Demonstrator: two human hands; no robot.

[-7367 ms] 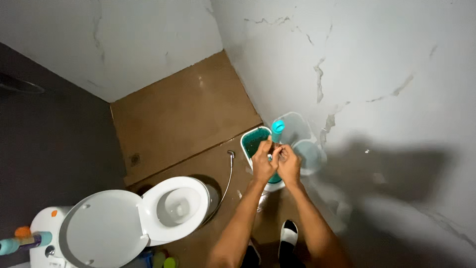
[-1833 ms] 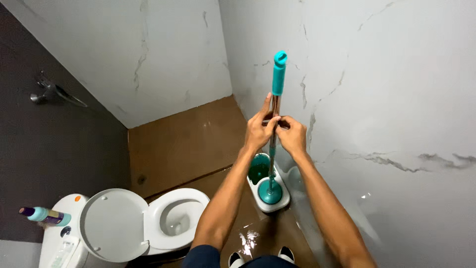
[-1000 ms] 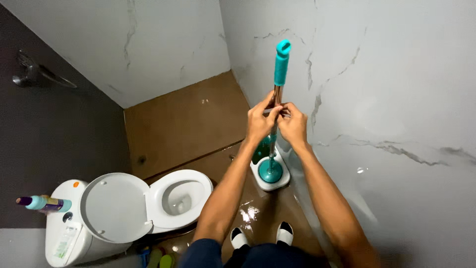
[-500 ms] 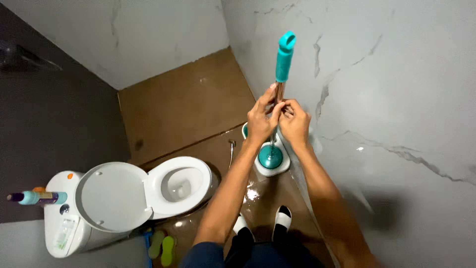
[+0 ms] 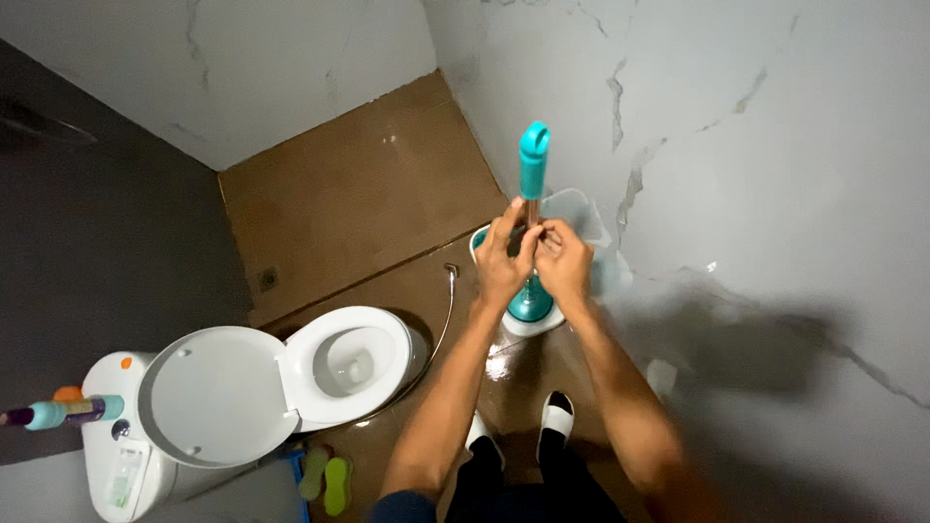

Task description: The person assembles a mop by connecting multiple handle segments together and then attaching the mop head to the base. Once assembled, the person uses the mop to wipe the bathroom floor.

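Fingers (image 5: 531, 232) of both hands are pinched together around the thin metal shaft of the mop pole (image 5: 532, 208), right below its teal grip. The left hand (image 5: 501, 263) wraps it from one side with the thumb up along the shaft, and the right hand (image 5: 562, 266) closes on it from the other side, knuckles nearly touching the left. Two hands at the same spot looks to me like a twisting or locking hold on the pole joint rather than a carrying grip — can't see the joint itself though, the fingers cover it.

The pole stands close to upright, its looped teal top (image 5: 534, 138) pointing at the camera, and its lower end sits in the teal spinner of the mop bucket (image 5: 523, 308) on the floor, tucked against the marble wall (image 5: 736, 145). That keeps the pole propped, so neither hand bears its weight.

Further out: wet brown floor tiles (image 5: 368, 203), a spray hose (image 5: 441, 324) trailing across them, the toilet (image 5: 291, 373) with its lid up, and a bottle (image 5: 58, 412) on the tank — well apart from the hands.
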